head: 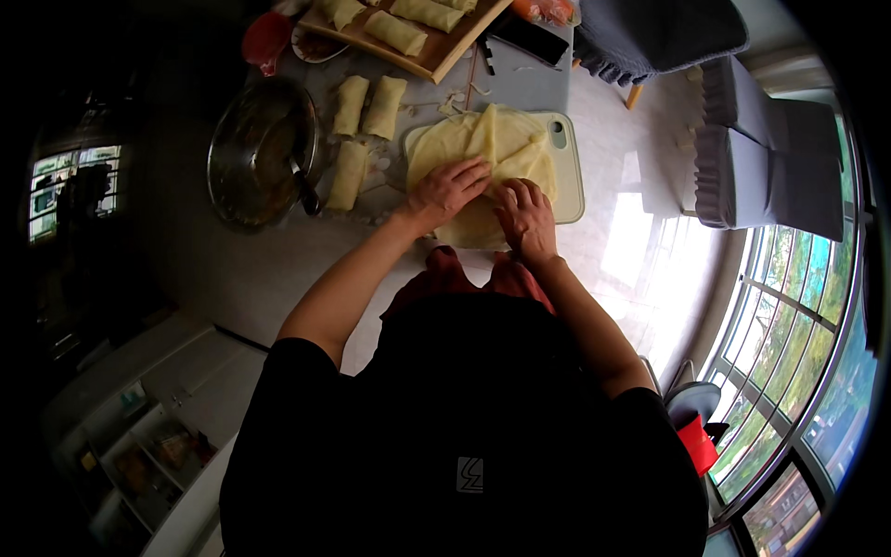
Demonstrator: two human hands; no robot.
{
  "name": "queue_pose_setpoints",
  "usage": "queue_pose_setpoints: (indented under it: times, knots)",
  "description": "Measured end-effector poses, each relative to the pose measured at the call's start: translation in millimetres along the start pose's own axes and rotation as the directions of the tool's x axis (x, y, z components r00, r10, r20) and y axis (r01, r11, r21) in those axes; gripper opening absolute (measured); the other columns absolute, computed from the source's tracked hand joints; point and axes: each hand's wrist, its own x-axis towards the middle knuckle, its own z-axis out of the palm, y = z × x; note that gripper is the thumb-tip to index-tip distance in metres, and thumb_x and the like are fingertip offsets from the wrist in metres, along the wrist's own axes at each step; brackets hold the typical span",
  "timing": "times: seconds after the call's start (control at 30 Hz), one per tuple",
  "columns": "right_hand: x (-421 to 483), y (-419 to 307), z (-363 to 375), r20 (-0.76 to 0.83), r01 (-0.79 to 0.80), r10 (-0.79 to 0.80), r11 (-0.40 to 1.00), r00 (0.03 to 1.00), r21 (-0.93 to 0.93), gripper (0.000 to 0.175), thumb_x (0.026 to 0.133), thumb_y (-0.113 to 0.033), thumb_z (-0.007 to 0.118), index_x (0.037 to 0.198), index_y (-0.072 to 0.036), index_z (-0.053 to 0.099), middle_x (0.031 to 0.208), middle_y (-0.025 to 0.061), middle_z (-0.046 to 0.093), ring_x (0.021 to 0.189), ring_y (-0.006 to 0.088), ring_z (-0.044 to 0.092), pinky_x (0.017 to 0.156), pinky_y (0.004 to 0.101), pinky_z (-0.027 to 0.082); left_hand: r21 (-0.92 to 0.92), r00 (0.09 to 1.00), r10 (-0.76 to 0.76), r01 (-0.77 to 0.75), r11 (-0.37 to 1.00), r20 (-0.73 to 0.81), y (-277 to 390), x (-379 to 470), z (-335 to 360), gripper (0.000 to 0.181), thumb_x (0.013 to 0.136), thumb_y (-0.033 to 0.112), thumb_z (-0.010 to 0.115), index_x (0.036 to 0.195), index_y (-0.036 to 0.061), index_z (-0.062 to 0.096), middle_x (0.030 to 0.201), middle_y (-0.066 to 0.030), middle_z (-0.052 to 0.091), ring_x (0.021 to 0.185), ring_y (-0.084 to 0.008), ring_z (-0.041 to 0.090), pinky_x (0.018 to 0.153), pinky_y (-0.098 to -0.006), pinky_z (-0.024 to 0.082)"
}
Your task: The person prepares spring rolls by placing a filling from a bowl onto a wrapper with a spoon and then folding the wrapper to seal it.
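Thin, pale yellow dough sheets (518, 139) lie over a cream cutting board (572, 184), with raised folds across them. The near part of the sheets hangs past the board's front edge. My left hand (449, 191) rests on the sheets with its fingers close together, fingertips at a fold. Beside it, my right hand (527, 219) touches them with bent fingers. Whether either hand pinches a sheet is hidden under the fingers. Left of the board, several filled rolls (385, 108) in the same pale wrapper lie on the table.
A steel bowl (261, 153) with filling holds a dark-handled utensil (306, 191). A wooden tray (445, 63) of rolls stands at the back, near a phone (530, 40), a small plate (317, 45) and a red object (266, 40). Grey-covered chairs (738, 139) stand to the right.
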Motion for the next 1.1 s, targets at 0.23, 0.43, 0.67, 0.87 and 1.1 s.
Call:
queue_pose_setpoints:
  times: [0.23, 0.43, 0.67, 0.87, 1.1]
  knots:
    - [5, 7, 6, -0.036, 0.005, -0.005, 1.000, 0.999, -0.012, 0.034, 0.083, -0.007, 0.062, 0.117, -0.008, 0.058, 0.115, 0.0128, 0.059, 0.108, 0.0342, 0.057, 0.086, 0.0442, 0.050, -0.006, 0.991, 0.133, -0.133, 0.991, 0.020, -11, 10, -2, 0.037, 0.089, 0.013, 0.052, 0.124, 0.0049, 0.063, 0.135, -0.0088, 0.057, 0.130, -0.0231, 0.050, 0.102, -0.0360, 0.047]
    - [17, 16, -2, -0.080, -0.057, 0.070, 0.986, 0.994, 0.158, 0.025, 0.084, -0.007, 0.058, 0.109, -0.004, 0.059, 0.101, 0.0156, 0.064, 0.095, 0.0368, 0.060, 0.080, 0.0435, 0.051, -0.230, 0.995, 0.056, -0.034, 0.973, 0.088, -22, 36, -14, 0.028, 0.086, 0.010, 0.057, 0.112, 0.0014, 0.065, 0.112, -0.0126, 0.065, 0.105, -0.0280, 0.062, 0.088, -0.0377, 0.052]
    - [37, 42, 3, 0.025, -0.361, 0.404, 0.786, 0.915, 0.502, 0.014, 0.091, -0.012, 0.059, 0.102, -0.003, 0.061, 0.092, 0.0203, 0.067, 0.086, 0.0415, 0.063, 0.074, 0.0465, 0.051, -0.390, 0.968, -0.108, 0.192, 0.901, 0.227, -42, 78, -10, 0.018, 0.090, 0.007, 0.057, 0.105, 0.0053, 0.066, 0.098, -0.0096, 0.063, 0.098, -0.0310, 0.062, 0.084, -0.0391, 0.051]
    - [48, 47, 7, -0.061, -0.470, 0.501, 0.842, 0.864, 0.264, 0.017, 0.091, -0.020, 0.059, 0.098, -0.007, 0.066, 0.094, 0.0200, 0.063, 0.090, 0.0400, 0.062, 0.077, 0.0464, 0.051, -0.374, 0.966, -0.188, 0.243, 0.895, 0.177, -47, 99, 6, 0.015, 0.091, 0.009, 0.060, 0.104, 0.0049, 0.065, 0.101, -0.0090, 0.063, 0.095, -0.0284, 0.063, 0.082, -0.0374, 0.051]
    - [52, 42, 5, -0.164, -0.552, 0.600, 0.792, 0.783, 0.261, 0.019, 0.086, -0.024, 0.064, 0.097, -0.009, 0.067, 0.096, 0.0165, 0.062, 0.091, 0.0368, 0.061, 0.079, 0.0462, 0.050, -0.610, 0.887, -0.451, 0.411, 0.678, 0.097, -50, 90, 16, 0.011, 0.085, 0.003, 0.065, 0.095, 0.0038, 0.062, 0.100, -0.0099, 0.063, 0.090, -0.0267, 0.064, 0.076, -0.0356, 0.052]
